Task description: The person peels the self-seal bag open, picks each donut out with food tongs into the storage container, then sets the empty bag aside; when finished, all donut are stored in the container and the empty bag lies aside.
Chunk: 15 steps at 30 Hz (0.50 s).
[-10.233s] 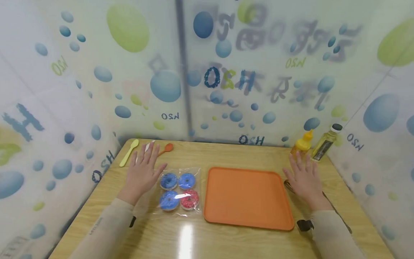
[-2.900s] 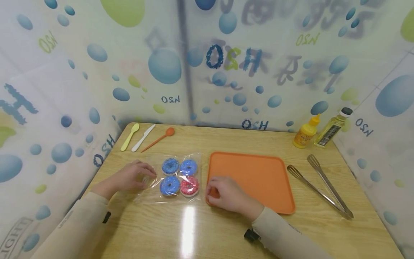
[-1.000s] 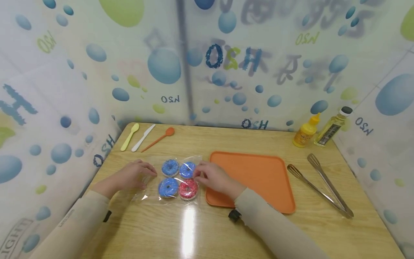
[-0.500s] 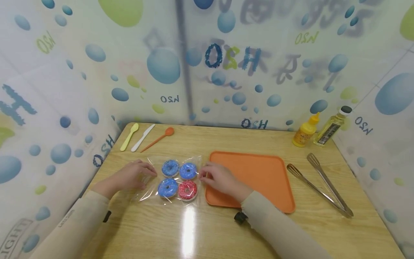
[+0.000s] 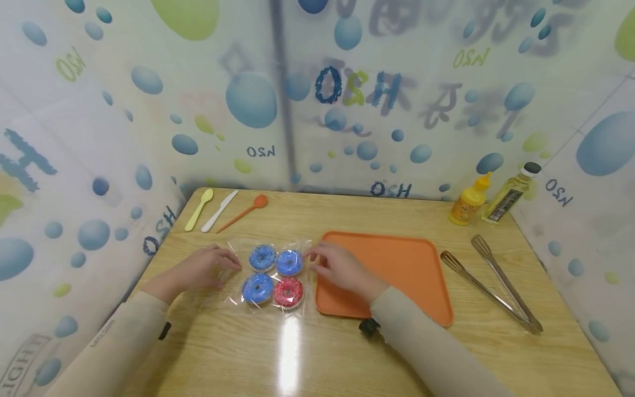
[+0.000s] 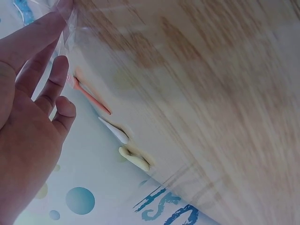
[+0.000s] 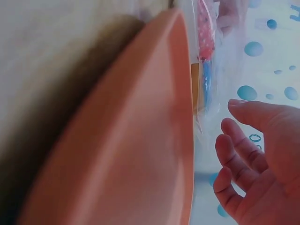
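Observation:
A clear plastic bag (image 5: 232,300) lies on the table with blue donuts (image 5: 257,288) and a red sprinkled donut (image 5: 288,293) inside, seen flat from above. My left hand (image 5: 202,269) is at the bag's left end. In the left wrist view its thumb and fingertips pinch gathered film (image 6: 70,35). My right hand (image 5: 342,270) hovers at the bag's right edge, over the left side of the orange tray (image 5: 387,275). In the right wrist view its thumb stands apart from its loosely bent fingers (image 7: 225,147), with nothing between them.
A yellow spoon (image 5: 199,210), a white knife (image 5: 219,211) and an orange spoon (image 5: 243,214) lie at the back left. Metal tongs (image 5: 503,284) rest right of the tray. A yellow squeeze bottle (image 5: 468,204) and an oil bottle (image 5: 508,196) stand at the back right.
Both hands came from resting palm-down to the bag's two ends. My right hand reached over the bag's right edge, then drew back slightly right. The donuts shifted a little; my left hand stayed.

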Each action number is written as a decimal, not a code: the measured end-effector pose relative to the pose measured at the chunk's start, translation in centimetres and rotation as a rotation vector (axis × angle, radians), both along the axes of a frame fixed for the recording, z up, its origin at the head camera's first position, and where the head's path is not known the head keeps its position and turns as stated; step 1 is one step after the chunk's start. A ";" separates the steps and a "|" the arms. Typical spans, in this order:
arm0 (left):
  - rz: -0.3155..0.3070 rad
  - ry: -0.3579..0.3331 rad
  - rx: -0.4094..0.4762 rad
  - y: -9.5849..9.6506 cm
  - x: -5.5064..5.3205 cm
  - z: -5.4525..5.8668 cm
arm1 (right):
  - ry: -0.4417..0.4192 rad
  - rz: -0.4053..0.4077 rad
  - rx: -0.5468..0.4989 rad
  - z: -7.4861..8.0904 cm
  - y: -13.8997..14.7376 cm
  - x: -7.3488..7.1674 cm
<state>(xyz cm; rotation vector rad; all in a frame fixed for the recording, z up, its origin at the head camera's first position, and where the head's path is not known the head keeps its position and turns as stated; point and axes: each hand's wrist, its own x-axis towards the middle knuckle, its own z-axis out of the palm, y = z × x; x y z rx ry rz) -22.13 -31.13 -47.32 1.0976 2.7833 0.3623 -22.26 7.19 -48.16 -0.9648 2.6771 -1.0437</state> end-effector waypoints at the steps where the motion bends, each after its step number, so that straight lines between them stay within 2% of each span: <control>1: -0.002 0.000 -0.001 0.0 0.0 0.0 | -0.004 -0.001 0.008 0.0 -0.1 -0.2; 15: 0.006 0.000 -0.011 0.2 0.0 0.0 | -0.007 0.019 0.100 0.1 -1.9 -2.2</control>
